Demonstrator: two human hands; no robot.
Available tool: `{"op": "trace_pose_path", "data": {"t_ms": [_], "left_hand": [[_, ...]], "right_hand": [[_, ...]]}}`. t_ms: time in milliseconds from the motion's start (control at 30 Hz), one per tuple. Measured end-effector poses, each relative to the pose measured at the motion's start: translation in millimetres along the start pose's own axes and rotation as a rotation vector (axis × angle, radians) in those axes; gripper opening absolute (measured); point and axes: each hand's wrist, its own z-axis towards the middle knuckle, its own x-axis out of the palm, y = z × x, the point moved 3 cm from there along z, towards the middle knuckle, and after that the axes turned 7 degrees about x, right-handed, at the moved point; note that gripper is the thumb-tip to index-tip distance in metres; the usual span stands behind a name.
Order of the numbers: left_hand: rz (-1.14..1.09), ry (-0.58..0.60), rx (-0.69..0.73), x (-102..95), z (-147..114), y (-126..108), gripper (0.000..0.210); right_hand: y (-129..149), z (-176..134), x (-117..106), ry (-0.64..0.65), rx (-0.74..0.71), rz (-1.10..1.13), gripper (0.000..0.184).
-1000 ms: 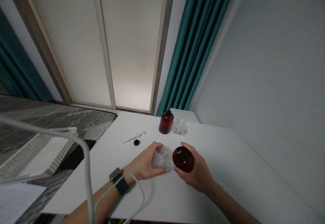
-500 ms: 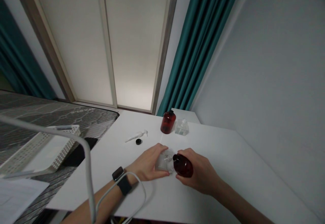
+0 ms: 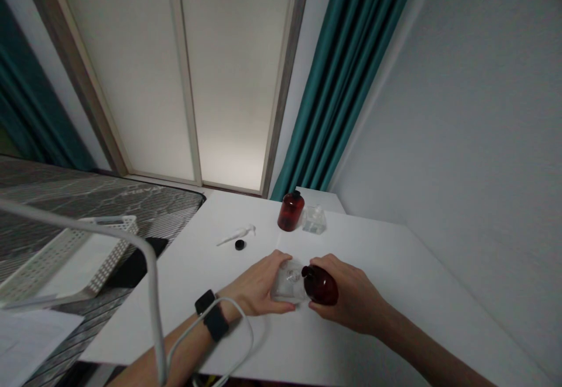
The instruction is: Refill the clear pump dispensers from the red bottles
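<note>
My left hand [image 3: 267, 284] is wrapped around the side of a clear bottle [image 3: 290, 286] standing on the white table. Held in my right hand [image 3: 346, 293] is a dark red-brown bottle [image 3: 322, 286], tilted so its neck points left, close to the clear bottle's mouth. Whether the two mouths touch, I cannot tell. Further back on the table lie a white pump dispenser top [image 3: 237, 235] and a small black cap [image 3: 239, 245].
A second red-brown bottle [image 3: 290, 211] and another clear bottle [image 3: 314, 221] stand at the table's [image 3: 373, 246] far side. On the left are a white perforated basket [image 3: 70, 258] and papers [image 3: 39, 340]. A white cable [image 3: 151, 281] crosses in front of my left forearm.
My right hand and the red-brown bottle have shifted slightly right. The clear bottle and my left hand have also moved a little to the right.
</note>
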Motion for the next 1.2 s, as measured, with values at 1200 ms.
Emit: {"op": "trace_pose_path", "data": {"t_ms": [1200], "left_hand": [[0.054, -0.143, -0.147, 1.1, -0.5, 7.2, 0.077]], "right_hand": [[3.1, 8.6, -7.9, 0.047, -0.027, -0.161, 0.047]]}}
